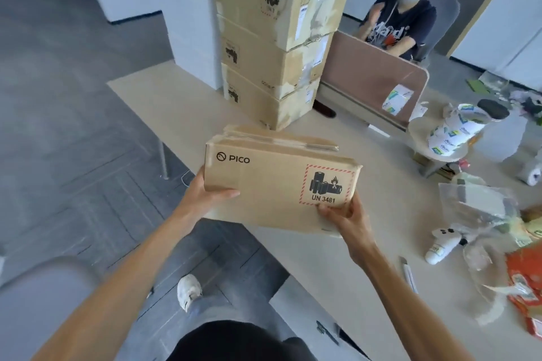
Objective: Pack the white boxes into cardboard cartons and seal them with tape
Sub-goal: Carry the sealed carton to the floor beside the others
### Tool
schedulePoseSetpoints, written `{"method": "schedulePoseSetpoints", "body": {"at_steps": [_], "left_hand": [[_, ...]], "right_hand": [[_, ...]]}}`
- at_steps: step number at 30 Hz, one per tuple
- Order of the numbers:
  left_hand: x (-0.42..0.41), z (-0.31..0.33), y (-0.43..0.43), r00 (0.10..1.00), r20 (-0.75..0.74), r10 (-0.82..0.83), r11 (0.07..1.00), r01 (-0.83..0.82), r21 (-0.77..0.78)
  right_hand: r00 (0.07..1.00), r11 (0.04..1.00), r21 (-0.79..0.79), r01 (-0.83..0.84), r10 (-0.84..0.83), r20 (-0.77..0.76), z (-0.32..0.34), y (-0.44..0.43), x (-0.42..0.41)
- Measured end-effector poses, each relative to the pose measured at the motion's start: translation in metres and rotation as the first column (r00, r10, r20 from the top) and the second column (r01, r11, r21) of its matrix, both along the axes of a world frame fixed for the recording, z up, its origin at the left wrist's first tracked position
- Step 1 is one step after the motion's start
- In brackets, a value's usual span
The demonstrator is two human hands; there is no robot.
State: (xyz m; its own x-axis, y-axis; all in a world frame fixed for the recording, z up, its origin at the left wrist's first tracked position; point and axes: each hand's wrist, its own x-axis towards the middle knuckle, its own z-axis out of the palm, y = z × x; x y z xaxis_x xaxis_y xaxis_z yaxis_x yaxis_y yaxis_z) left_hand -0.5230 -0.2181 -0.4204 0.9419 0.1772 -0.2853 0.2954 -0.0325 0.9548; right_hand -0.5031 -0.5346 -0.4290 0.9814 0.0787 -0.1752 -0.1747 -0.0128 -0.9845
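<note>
1. Grey floor (73, 126) is seen on the left, and a pale table (181, 102) is spread across the middle and right of the view.
2. Right in the centre, a brown cardboard carton (278, 184) is held up over the near edge of the table, tilted, with its printed side turned to the camera.
3. A PICO logo is shown at its upper left, and a red-bordered battery label marked UN 3481 at its lower right.
4. The left hand (205, 193) is clamped on the carton's lower left corner: the thumb is laid across the front face and the fingers are hidden behind.
5. The right hand (340, 214) is curled round the lower right corner, just under the label, so the carton is gripped from both sides.
6. The top flaps are folded down; whether they are sealed cannot be told.
7. Just behind, a tall stack of cartons (278, 53) is piled on the table.
8. To the right of the stack, a brown divider panel (372, 79) is stood upright, and a seated person (401, 26) is glimpsed beyond it.
9. Over on the right, a roll of printed tape (454, 129), crumpled plastic bags (481, 202) and a white controller (443, 243) are scattered on the table.
10. One white shoe (189, 291) is spotted on the floor below the arms.
</note>
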Motion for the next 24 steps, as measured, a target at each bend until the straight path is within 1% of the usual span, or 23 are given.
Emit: {"method": "schedulePoseSetpoints", "body": {"at_steps": [2,5,9,11,14,18,20,24], "left_hand": [[-0.022,0.007,0.020,0.989,0.018,0.149,0.989,-0.149,0.013],[-0.050,0.020,0.052,0.949,0.026,0.316,0.948,-0.316,0.034],[-0.090,0.029,0.107,0.878,0.060,0.474,0.878,-0.477,0.042],[-0.108,0.032,0.133,0.831,0.080,0.551,0.833,-0.553,0.001],[-0.121,0.037,0.171,0.787,0.132,0.603,0.796,-0.604,-0.039],[-0.117,0.042,0.228,0.728,0.176,0.662,0.746,-0.662,-0.067],[-0.108,0.046,0.263,0.704,0.200,0.681,0.727,-0.683,-0.070],[-0.086,0.056,0.337,0.709,0.239,0.664,0.739,-0.671,-0.063]], "right_hand": [[0.995,0.995,0.019,-0.100,0.100,0.003,0.001,0.030,0.013],[0.969,0.969,0.018,-0.248,0.247,0.032,0.007,0.077,0.030],[0.917,0.918,0.018,-0.396,0.394,0.060,0.021,0.153,0.046],[0.885,0.886,0.032,-0.463,0.460,0.079,0.029,0.193,0.052],[0.835,0.837,0.026,-0.546,0.542,0.095,0.042,0.248,0.064],[0.767,0.773,-0.016,-0.634,0.632,0.112,0.057,0.323,0.087],[0.758,0.767,-0.032,-0.641,0.639,0.130,0.063,0.365,0.101],[0.762,0.775,-0.031,-0.631,0.627,0.161,0.072,0.442,0.130]]}}
